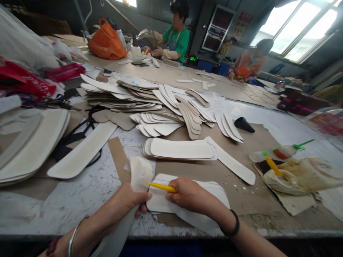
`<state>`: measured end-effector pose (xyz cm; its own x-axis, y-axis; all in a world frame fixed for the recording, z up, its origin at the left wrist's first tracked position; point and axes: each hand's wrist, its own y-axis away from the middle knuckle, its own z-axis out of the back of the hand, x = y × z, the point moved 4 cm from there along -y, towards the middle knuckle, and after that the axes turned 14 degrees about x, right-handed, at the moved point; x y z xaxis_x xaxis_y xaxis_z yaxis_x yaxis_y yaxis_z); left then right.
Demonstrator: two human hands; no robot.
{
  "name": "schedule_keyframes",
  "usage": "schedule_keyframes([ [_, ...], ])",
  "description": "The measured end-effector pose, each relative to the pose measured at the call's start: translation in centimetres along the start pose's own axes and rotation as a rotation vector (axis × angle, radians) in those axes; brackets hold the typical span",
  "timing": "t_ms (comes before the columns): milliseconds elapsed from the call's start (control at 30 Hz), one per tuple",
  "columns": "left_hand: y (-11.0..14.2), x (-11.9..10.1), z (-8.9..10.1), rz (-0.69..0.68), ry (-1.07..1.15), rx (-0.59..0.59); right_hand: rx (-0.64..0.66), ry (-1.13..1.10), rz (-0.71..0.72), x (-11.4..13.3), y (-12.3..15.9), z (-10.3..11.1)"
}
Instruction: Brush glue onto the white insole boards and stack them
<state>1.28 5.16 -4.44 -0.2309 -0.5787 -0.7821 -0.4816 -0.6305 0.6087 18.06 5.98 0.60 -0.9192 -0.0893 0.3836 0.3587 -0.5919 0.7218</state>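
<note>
The yellow pointed tool (160, 186) is on the near side of the neat white stack (182, 148), gripped in the right hand (189, 195), its fingers curled tight. The left hand (131, 200), nearer and left of that stack, pinches a pale limp strip (141, 172) between thumb and fingers. Beyond the stack, curved pieces (125, 91) heap on the surface (77, 200); right of it lies a stained container (313, 175). Far beyond it, a person in green (182, 41) handles things near an orange bag (105, 43)

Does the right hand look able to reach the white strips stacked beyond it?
Probably yes: nothing stands between the right hand and the stacked strips, though that hand holds a yellow tool.
</note>
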Motion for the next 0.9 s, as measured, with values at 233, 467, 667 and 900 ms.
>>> schedule_keyframes([
  [233,0.3,-0.3,0.0,0.022,0.002,-0.016,-0.001,-0.016,0.01,-0.3,-0.5,-0.1],
  [467,0.2,-1.0,-0.4,0.001,-0.002,-0.001,-0.005,-0.001,0.007,-0.2,-0.7,-0.2],
  [667,0.0,-0.9,-0.7,-0.003,-0.027,-0.024,-0.017,0.037,0.0,-0.1,-0.7,-0.3],
  [900,-0.4,-0.7,-0.7,0.006,-0.101,-0.071,-0.049,0.06,0.004,0.3,-0.7,-0.5],
])
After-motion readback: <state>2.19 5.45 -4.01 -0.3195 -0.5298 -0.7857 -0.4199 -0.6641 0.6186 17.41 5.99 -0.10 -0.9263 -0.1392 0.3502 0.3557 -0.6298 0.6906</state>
